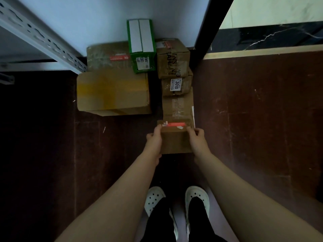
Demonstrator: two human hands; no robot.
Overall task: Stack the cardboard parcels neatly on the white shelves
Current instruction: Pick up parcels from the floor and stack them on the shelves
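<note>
A small cardboard parcel (174, 140) with a red label on its top is gripped from both sides, my left hand (154, 140) on its left edge and my right hand (197, 140) on its right edge. It sits low over the dark floor, in front of a row of parcels. Behind it lie a taped flat parcel (178, 105), a parcel labelled 3010 (176, 85) and a printed brown parcel (172, 57). To the left are a large tan box (113, 91), a green box (141, 46) and a brown parcel (106, 55). The white shelf (83, 20) runs above them.
A grey perforated shelf post (40, 37) slants at the upper left and a black post (215, 27) at the upper right. Dark brown floor (253, 119) spreads on both sides. My feet in white clogs (154, 198) stand just behind the held parcel.
</note>
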